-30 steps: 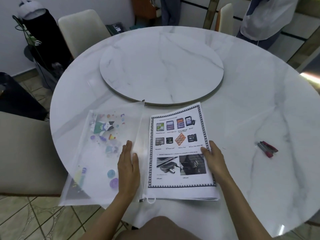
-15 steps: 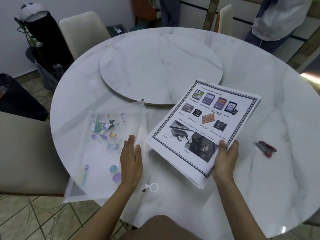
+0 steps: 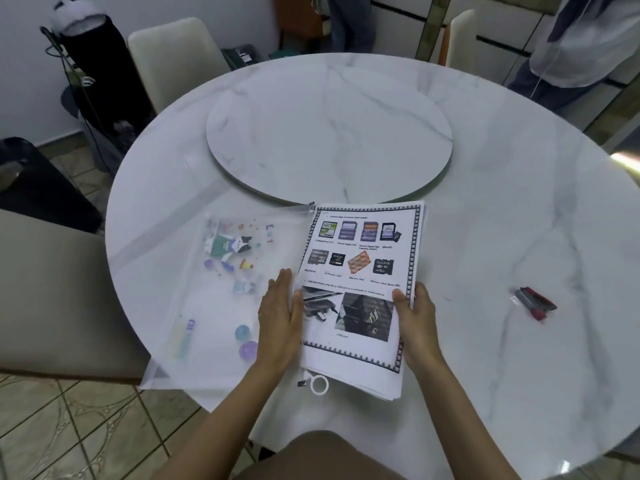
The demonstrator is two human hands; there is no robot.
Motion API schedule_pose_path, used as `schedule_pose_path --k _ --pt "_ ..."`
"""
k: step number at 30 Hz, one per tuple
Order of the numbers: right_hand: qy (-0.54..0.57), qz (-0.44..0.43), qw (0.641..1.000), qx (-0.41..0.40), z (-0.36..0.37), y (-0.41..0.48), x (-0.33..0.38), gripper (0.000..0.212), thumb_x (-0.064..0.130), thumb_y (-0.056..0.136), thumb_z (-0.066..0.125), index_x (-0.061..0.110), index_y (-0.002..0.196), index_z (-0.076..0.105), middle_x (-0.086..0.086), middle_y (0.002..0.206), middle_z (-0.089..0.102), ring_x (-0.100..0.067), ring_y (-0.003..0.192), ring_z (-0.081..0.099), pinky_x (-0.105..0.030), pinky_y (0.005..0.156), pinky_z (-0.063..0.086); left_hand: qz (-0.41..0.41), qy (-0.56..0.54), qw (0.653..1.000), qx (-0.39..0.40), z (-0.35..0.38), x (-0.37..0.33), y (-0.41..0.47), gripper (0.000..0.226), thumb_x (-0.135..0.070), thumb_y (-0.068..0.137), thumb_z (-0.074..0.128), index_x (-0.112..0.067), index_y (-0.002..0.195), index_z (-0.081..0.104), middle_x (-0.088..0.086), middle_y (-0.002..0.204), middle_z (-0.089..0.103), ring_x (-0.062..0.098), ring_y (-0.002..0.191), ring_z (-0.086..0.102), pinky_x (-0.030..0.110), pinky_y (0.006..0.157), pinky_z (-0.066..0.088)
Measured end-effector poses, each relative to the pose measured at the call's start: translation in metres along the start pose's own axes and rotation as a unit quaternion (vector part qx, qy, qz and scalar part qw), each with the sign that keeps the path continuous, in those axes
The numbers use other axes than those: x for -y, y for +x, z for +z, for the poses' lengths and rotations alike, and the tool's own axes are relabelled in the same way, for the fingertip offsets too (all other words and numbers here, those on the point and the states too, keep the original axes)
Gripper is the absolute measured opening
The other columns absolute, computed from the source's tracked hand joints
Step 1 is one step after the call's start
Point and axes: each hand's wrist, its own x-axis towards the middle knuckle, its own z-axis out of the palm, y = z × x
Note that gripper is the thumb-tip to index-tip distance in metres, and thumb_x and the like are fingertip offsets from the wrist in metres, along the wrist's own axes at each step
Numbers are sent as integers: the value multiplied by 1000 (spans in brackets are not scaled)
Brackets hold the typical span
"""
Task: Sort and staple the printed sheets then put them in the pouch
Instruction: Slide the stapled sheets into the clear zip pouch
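Note:
A stack of printed sheets (image 3: 360, 271) with a black patterned border and pictures of memory cards lies in front of me, beside the open zip edge of a clear pouch (image 3: 221, 292) printed with small cartoon figures. My right hand (image 3: 414, 318) grips the stack's right edge, thumb on top. My left hand (image 3: 278, 320) rests flat on the pouch at its zip edge, touching the left side of the stack. The pouch's white ring puller (image 3: 318, 384) lies near the table's front edge. A red and grey stapler (image 3: 535, 303) lies to the right, apart from both hands.
The round white marble table (image 3: 519, 220) carries a raised marble turntable (image 3: 329, 136) in its middle. Cream chairs stand at the left (image 3: 52, 299) and at the back (image 3: 169, 53). Two people stand behind the table at the far side.
My right hand lifted the stack, swung it out to the right, then brought it back straight beside the pouch's zip edge. My left hand stayed on the pouch.

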Motion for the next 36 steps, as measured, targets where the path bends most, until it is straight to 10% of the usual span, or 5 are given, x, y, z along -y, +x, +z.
schedule_pose_path --k 12,36 --pt "40 3 997 69 -22 7 -1 25 20 93 51 13 117 52 -7 108 66 -16 81 70 -24 60 58 4 68 998 17 10 3 0 63 -49 89 19 -23 146 19 -5 156 19 13 145 8 29 117 4" --pt "-34 33 992 113 -33 27 -1 24 18 94 50 11 116 56 -11 109 67 -21 85 68 -36 74 58 -17 119 992 33 21 -3 -5 49 -30 101 24 -17 147 16 0 156 17 20 146 6 33 118 4"
